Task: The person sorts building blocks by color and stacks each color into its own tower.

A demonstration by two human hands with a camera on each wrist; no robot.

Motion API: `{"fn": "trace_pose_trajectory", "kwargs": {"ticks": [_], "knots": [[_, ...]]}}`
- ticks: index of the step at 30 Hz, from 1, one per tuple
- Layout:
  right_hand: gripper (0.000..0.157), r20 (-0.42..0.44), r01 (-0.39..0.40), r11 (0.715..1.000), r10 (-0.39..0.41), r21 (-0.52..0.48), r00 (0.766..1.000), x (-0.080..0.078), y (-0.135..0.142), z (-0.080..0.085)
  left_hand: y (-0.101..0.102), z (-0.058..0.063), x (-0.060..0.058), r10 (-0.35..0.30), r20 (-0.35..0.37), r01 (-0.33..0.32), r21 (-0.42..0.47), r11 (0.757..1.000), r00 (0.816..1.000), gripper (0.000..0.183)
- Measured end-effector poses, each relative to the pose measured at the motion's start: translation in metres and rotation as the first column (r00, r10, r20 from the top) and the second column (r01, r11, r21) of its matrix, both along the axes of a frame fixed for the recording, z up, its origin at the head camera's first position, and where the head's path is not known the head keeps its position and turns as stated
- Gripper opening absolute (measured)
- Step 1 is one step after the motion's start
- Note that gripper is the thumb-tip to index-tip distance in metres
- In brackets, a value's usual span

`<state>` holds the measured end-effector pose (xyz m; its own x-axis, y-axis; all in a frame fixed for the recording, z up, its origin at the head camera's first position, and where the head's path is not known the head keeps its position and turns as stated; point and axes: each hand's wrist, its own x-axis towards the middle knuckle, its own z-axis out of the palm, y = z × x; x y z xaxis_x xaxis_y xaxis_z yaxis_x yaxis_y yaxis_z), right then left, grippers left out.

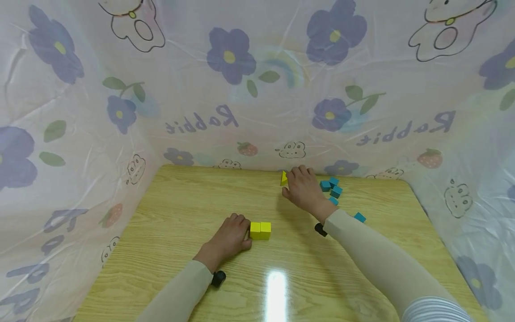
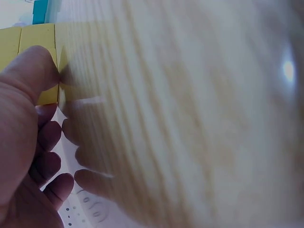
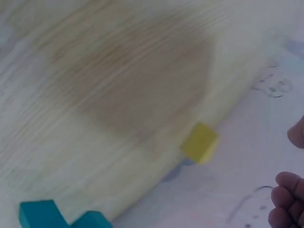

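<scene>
Yellow cubes (image 1: 260,230), side by side on the table (image 1: 181,197), are judged light, rigid and smooth; opposite side faces offer the soundest hold. Left hand (image 1: 230,237) pinches the left cube (image 1: 255,230). Right hand (image 1: 303,188), thumb and fingers apart, empty, hovers near a yellow wedge (image 1: 284,178) at the far edge.

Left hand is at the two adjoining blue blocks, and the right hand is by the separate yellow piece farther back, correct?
Not quite: the two adjoining blocks at the left hand are yellow, not blue, as the head view shows. The right hand is indeed by the separate yellow piece farther back.
</scene>
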<state>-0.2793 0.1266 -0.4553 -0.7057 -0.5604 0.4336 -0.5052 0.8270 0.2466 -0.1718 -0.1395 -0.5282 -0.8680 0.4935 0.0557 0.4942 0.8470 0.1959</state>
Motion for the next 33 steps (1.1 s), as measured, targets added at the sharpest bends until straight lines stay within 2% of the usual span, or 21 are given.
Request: {"fn": "trace_pose_trajectory", "kwargs": {"ticks": [4,10,14,19,26,33], "knots": [[0.043,0.056,0.059,0.996,-0.062,0.062,0.996,-0.013,-0.001,-0.013,-0.001,-0.002,-0.001,0.001,0.007,-0.001,-0.011,1.000,1.000,0.032],[0.044,0.061,0.108,0.989,-0.114,0.102,0.992,-0.033,-0.007,-0.035,-0.001,-0.003,0.000,0.008,0.017,-0.008,-0.008,1.000,1.000,0.034],[0.042,0.126,0.158,0.980,-0.173,0.123,0.977,-0.042,-0.011,-0.042,-0.001,-0.003,0.001,0.006,0.016,-0.005,-0.016,1.000,1.000,0.036],[0.048,0.184,0.210,0.966,-0.235,0.150,0.954,-0.048,-0.016,-0.046,-0.001,-0.003,0.000,0.003,0.017,-0.003,-0.024,1.000,1.000,0.037],[0.049,0.220,0.225,0.962,-0.256,0.155,0.941,-0.052,-0.016,-0.056,0.000,-0.005,0.001,0.007,0.027,-0.006,-0.036,0.999,1.000,0.039],[0.039,0.199,0.208,0.964,-0.238,0.164,0.951,-0.056,-0.020,-0.059,-0.002,-0.008,0.000,0.016,-0.003,-0.016,-0.041,0.999,1.000,0.039]]}}
